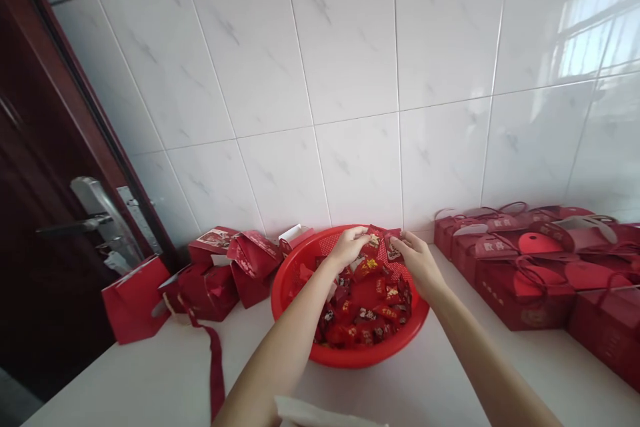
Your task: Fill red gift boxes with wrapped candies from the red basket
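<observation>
A round red plastic basket [277,310] stands on the white table, filled with many small red wrapped sweets [367,313] with gold and white print. Over its far side, my left hand [350,247] pinches a red sweet packet [374,239] between thumb and fingers. Close by on the right, my right hand [419,261] grips another red packet [393,250] with white print. The two packets almost meet; whether they touch I cannot tell. Both forearms reach across the basket's near rim.
Rows of red gift boxes [525,287] with handles stand on the right. Several red boxes [210,290] and a red bag [136,300] sit on the left, beside a dark ribbon [216,360]. A tiled wall [350,167] rises behind; a door handle [95,223] is at far left.
</observation>
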A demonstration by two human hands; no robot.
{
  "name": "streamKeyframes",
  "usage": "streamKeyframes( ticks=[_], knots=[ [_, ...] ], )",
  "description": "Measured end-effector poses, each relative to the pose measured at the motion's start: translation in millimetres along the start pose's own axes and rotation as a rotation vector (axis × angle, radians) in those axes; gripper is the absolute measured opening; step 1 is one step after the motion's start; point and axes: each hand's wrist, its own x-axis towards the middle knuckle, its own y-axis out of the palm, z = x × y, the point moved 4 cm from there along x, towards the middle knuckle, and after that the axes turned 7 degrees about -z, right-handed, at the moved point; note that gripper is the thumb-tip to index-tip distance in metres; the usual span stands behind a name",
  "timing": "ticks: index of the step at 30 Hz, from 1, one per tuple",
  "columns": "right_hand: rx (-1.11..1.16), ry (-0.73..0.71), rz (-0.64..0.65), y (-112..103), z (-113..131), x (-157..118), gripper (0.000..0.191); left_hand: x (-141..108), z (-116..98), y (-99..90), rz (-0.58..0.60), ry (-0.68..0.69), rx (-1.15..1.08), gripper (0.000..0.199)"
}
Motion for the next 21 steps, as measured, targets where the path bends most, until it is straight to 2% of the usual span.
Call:
streamKeyframes(
  ticks=[5, 9, 13, 15, 17, 19, 21],
  knots=[
    [0.027, 0.050, 0.026, 3, 3, -3, 0.037, -4, -5, 2.9, -0.029, -0.020, -0.212, 0.025],
    [0.051, 0.072, 0.030, 4, 3, -2, 0.034, -7, -10, 8.4, 0.011, -0.024, -0.220, 0.024],
    [0.066, 0.013, -0.089, -3, 3, 3, 0.032, -9, -8, 14.5, 0.066, -0.087, -0.083, 0.030],
    [0.069, -0.002, -0.143, -6, 2, 5, 0.034, -11, -3, 18.2, 0.137, -0.133, 0.032, 0.031],
    [0.071, -0.006, -0.149, -7, 1, 6, 0.035, -15, 1, 23.3, 0.243, -0.166, 0.107, 0.021],
    [0.066, -0.018, -0.133, -6, 1, 6, 0.035, -22, 3, 31.3, 0.403, -0.162, 0.241, 0.018],
    [0.058, -0.026, -0.125, -6, 1, 6, 0.035, -31, 6, 41.7, 0.606, -0.129, 0.447, 0.029]
  ],
)
